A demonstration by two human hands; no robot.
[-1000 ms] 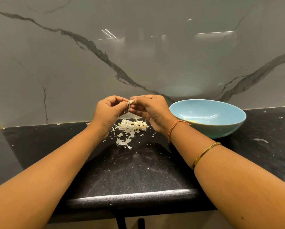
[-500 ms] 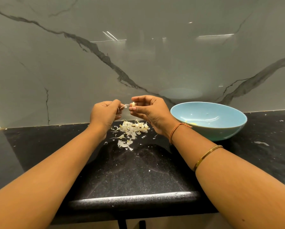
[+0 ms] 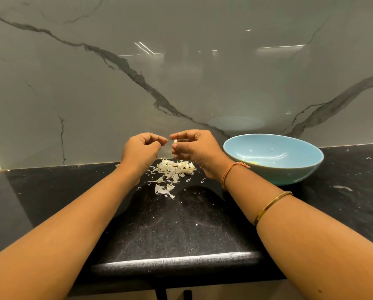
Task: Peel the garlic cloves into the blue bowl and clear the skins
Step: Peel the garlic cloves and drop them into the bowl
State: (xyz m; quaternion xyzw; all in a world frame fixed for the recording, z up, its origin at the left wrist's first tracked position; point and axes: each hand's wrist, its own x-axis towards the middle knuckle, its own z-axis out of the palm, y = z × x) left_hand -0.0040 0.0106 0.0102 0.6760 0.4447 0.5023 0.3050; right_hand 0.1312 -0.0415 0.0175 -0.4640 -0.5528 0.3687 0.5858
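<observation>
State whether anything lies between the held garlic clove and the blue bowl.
Nothing visible: the garlic clove pinched in the right hand has a clear path to the blue bowl; the skins lie below.

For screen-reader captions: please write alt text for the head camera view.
A right hand pinches a small pale garlic clove opposite the curled left hand, above a pile of papery white garlic skins on a speckled black stone counter. A round light-blue bowl stands to the right.
</observation>
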